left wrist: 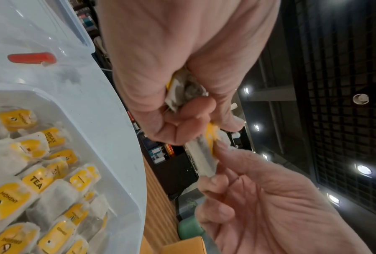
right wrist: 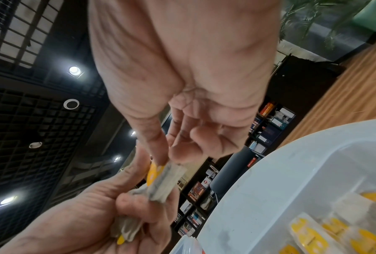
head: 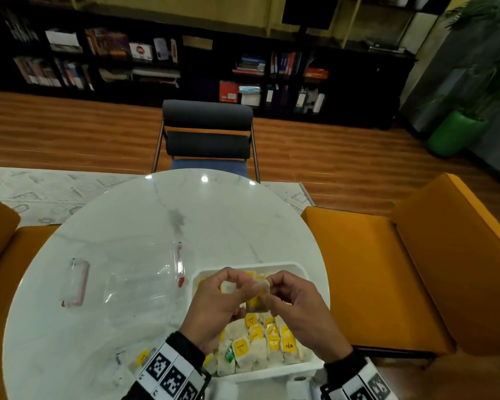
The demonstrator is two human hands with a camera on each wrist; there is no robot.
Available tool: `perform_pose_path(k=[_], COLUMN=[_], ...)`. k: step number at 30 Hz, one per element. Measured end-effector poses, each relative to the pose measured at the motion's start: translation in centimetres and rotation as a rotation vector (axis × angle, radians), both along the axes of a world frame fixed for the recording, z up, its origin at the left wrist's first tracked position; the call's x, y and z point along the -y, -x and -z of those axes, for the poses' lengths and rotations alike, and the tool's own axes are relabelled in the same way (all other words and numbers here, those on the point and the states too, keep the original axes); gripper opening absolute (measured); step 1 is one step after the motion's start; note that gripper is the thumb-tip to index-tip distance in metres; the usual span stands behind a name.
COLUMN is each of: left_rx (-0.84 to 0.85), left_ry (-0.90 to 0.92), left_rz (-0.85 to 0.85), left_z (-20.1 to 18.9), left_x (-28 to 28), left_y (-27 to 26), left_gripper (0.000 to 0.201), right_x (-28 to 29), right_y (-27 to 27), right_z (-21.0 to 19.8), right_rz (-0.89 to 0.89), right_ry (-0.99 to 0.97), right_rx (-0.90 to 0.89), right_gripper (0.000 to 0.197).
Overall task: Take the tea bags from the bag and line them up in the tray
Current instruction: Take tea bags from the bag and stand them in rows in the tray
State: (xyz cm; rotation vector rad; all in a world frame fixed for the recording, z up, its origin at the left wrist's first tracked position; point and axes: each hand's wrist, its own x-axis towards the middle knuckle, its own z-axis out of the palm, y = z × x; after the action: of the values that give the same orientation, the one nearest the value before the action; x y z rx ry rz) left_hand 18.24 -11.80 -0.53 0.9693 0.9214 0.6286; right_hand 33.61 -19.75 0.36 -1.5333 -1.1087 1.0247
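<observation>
Hands (head: 214,307) hide the tray's (head: 300,268) middle; held tea bags (head: 257,298) blur.

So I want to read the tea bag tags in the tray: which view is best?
The left wrist view: tags read TEA, MOMENT, RELAX. The head view shows the tray whole, tags small; the right wrist view blurs them.

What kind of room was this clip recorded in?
Probably an office lounge or reading room: dark bookshelves with books and binders line the far wall, orange sofas flank a round marble table, and a grid ceiling shows above.
</observation>
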Motion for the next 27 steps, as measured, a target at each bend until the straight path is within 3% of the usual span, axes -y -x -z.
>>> perform_pose_path(k=[6,11,15,18,21,27], left_rx=[-0.080,-0.147,-0.194,-0.110,0.095,0.317], left_ry=[-0.145,-0.200,-0.125,0.065,0.254,0.375], left_rz=[0.101,-0.006,-0.137,-0.227,-0.277,-0.292], left_z=[0.5,0.9,1.5,1.9,1.7,0.9], left_x=[-0.8,-1.1,-1.0,-0.8,-0.4,0.1], left_y=[0.7,0.2,1.6,3.8,5.6,7.1], left_gripper=[0.017,0.020,0.012,0.018,0.023,0.031], right_x=[-0.8,-2.0,-3.5,-4.2,-4.6,-5.4], right_y=[-0.5,-0.9,-3.3,-4.7,-4.5,-1.9], right_z=[0.0,0.6,5.6,10.5,13.9,15.5], right_rz=[-0.005,-0.056,0.048,0.070,0.015,-0.033], right_ry=[-0.012,0.034,0.175,0.386,0.536,0.647], right_rx=[-0.057,0.057,0.138,0.305,0.431,0.441], right_gripper=[0.009,0.012,0.015,0.019,0.014,0.021])
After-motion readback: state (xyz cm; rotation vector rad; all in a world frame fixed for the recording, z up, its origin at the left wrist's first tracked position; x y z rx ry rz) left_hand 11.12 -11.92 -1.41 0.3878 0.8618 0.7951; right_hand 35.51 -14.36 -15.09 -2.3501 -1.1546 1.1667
